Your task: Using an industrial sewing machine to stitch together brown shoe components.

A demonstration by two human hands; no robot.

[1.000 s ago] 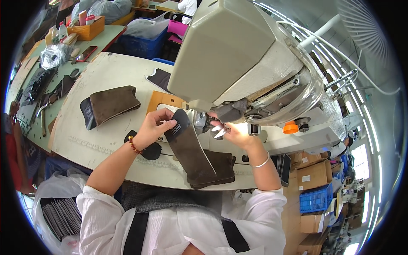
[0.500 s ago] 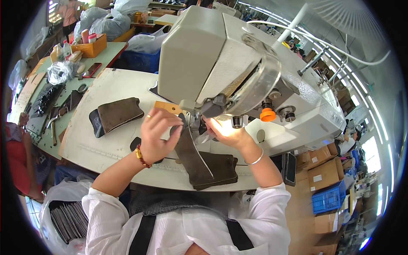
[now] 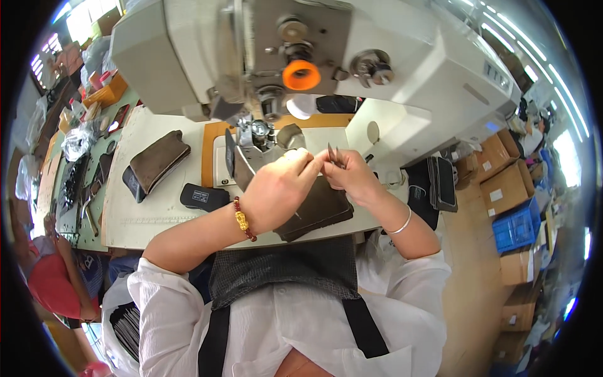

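Observation:
My left hand (image 3: 279,188) is closed, its fingertips pinched together against the fingers of my right hand. Whatever it pinches is too small or hidden to make out. In my right hand (image 3: 353,179) is a pair of thread snips (image 3: 333,154), its pointed blades sticking up past the fingers. Both hands are in front of the sewing machine's needle and presser foot area (image 3: 256,131). A dark brown strip with a pale edge (image 3: 241,168) runs beside and partly under my left hand. Below the hands lies a stack of dark brown pieces (image 3: 319,213), partly covered.
The sewing machine (image 3: 402,56) with an orange knob (image 3: 301,75) looms over the far side. Brown pieces (image 3: 160,160) and a small black piece (image 3: 204,196) lie at left on the white table (image 3: 151,229). Black cases (image 3: 441,184) stand at right. Another person (image 3: 59,276) sits far left.
My hands have come away from the needle area toward me and met. The snips' blades now show in my right hand. The view has shifted, and the small black piece is uncovered.

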